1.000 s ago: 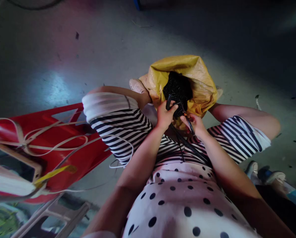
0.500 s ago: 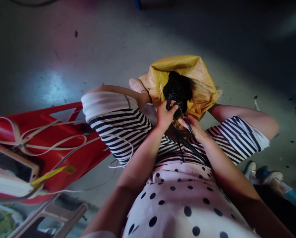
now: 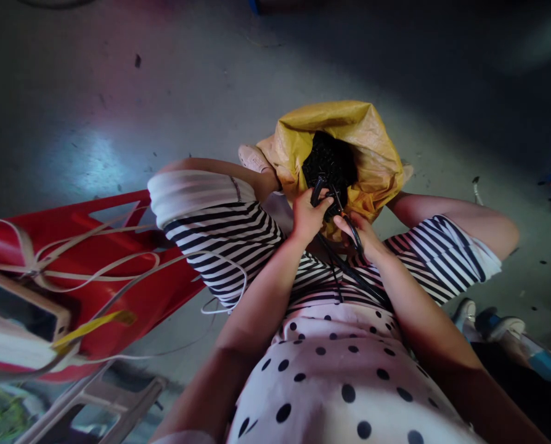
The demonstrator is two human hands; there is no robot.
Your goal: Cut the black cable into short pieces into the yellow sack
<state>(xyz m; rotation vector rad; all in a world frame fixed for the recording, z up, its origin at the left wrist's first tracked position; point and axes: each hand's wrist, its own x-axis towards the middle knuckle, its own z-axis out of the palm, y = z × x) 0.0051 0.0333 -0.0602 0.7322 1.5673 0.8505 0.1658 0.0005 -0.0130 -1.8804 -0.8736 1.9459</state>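
Between my knees a yellow woven bag [image 3: 349, 117] stands with its mouth gaping. Many short black pieces [image 3: 324, 157] lie inside it. At the bag's near edge, my left hand [image 3: 306, 217] is closed around a bent black ribbed tube [image 3: 318, 189]. More of that tubing runs down across my lap. My right hand [image 3: 368, 239] grips a pair of scissors [image 3: 356, 237] by the dark handles, with the blades pointing over the bag's mouth beside my left fingers. Whether the blades touch the tube cannot be made out.
A red plastic chair [image 3: 137, 277] at the left carries looped pale straps [image 3: 95, 277] and a framed dark-screened device [image 3: 26, 308]. Below it is a grey stool [image 3: 104, 401]. Another person's shoes [image 3: 511, 330] are at the lower right. Scraps dot the grey floor.
My right hand and the scissors have shifted slightly, and the blades sit at a slightly different angle. My left hand keeps its hold on the tube, almost unmoved.
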